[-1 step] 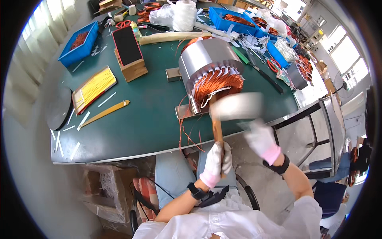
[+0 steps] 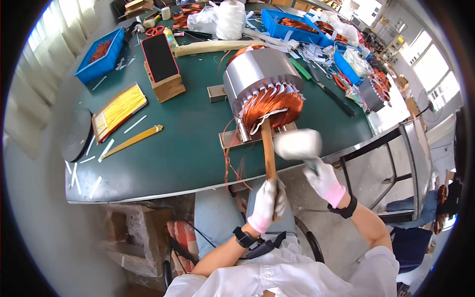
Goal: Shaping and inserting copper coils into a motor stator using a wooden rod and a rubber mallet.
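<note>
Several white strips (image 2: 95, 187), some yellow strips (image 2: 119, 111) and a phone (image 2: 160, 57) on a wooden block (image 2: 168, 89) are spread left of a metal cylinder (image 2: 262, 72), its copper coil (image 2: 277, 104) partly hidden by a wooden stick (image 2: 268, 153) gripped in the left hand (image 2: 269, 200), while a white mallet (image 2: 298, 144) is gripped by the right hand (image 2: 324, 180), with a knife (image 2: 340, 102) lying farther right.

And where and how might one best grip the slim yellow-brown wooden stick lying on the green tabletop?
Probably pinch the stick across its middle, from above on the near side: it lies flat, with a thin white strip beside its left end.
</note>
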Demonstrator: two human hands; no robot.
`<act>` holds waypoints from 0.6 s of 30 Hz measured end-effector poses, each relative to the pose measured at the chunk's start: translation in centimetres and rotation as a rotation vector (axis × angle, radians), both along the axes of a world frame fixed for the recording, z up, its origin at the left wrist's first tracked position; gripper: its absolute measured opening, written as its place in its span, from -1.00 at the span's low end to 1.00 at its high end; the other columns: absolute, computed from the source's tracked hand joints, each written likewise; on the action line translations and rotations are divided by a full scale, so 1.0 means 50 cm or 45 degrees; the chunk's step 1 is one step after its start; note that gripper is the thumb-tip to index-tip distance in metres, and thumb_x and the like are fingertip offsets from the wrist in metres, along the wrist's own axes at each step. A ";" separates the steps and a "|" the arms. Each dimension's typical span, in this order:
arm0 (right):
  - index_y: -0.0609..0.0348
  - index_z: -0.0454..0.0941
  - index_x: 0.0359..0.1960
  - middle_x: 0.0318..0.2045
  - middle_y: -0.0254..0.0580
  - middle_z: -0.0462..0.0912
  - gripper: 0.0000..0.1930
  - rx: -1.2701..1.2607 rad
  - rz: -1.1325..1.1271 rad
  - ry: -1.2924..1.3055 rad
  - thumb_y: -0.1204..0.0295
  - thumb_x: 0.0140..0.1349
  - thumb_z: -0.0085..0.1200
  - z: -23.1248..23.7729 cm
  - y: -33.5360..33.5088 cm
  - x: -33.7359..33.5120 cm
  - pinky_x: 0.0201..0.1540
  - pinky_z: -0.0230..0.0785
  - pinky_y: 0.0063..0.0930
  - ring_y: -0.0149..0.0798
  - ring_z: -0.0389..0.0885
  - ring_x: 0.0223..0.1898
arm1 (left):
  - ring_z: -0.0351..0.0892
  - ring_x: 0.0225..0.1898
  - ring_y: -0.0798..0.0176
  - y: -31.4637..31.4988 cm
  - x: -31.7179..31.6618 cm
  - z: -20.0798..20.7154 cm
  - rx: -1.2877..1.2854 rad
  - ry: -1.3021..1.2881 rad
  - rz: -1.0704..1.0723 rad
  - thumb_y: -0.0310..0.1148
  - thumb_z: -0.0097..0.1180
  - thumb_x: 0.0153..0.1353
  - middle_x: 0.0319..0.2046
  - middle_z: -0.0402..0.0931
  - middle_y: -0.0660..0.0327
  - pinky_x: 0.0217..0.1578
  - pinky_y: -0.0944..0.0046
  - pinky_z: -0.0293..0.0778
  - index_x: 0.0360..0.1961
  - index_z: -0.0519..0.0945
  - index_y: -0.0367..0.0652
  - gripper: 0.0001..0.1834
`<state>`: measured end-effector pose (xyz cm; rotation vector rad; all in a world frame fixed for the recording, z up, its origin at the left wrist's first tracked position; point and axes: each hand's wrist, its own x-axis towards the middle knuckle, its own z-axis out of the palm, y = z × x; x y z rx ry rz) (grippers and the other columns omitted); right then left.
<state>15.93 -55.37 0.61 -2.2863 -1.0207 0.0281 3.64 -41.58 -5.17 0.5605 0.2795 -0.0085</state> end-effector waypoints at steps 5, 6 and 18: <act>0.22 0.42 -0.26 -0.60 -0.05 0.48 -0.84 0.099 -0.203 0.133 0.45 0.15 0.04 0.065 -0.034 0.003 -0.46 0.35 -0.40 -0.15 0.54 -0.56 | 0.18 -0.74 0.50 0.030 -0.082 0.061 0.927 -0.011 0.296 -0.36 0.04 0.19 -0.62 0.34 0.30 -0.71 0.49 0.16 -0.21 0.35 -0.20 -0.78; 0.24 0.41 -0.24 -0.57 -0.13 0.49 -0.85 0.277 -0.209 0.261 0.45 0.20 -0.02 0.058 -0.028 0.004 -0.43 0.34 -0.46 -0.27 0.53 -0.54 | 0.20 -0.71 0.52 0.044 -0.088 0.053 1.444 -0.327 0.612 -0.48 0.11 0.11 -0.57 0.42 0.27 -0.67 0.49 0.21 -0.12 0.36 -0.24 -0.69; 0.25 0.35 -0.12 -0.53 -0.06 0.41 -0.77 0.912 0.054 0.496 0.35 0.32 -0.15 0.110 0.169 0.095 -0.43 0.29 -0.40 -0.30 0.39 -0.54 | 0.50 -0.09 -0.13 0.223 0.148 0.199 2.460 0.252 0.945 -0.44 0.27 -0.19 -0.05 0.45 -0.08 -0.07 0.15 0.41 0.15 0.27 -0.21 -0.22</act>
